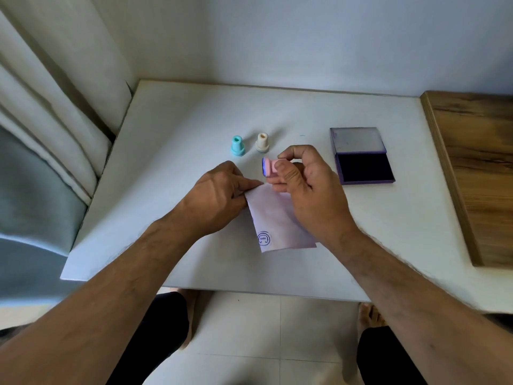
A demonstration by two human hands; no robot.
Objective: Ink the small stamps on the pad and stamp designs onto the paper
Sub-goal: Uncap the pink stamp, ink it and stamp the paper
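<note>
My right hand (308, 187) grips a small pink stamp (268, 168) tipped on its side, its purple-inked face turned left, just above the top edge of the paper. The pale paper (273, 215) lies on the white table (180, 129) and carries one round purple stamped design (263, 239) near its lower left corner. My left hand (219, 190) pinches the paper's upper left corner. A teal stamp (238, 146) and a cream stamp (262, 142) stand upright behind the hands. The open ink pad (362, 168), dark purple, sits to the right of my right hand.
The pad's grey lid (356, 140) stands open at its back. A wooden board (477, 173) borders the table on the right. Curtains (55, 112) hang at the left. My knees and bare feet show under the table's front edge.
</note>
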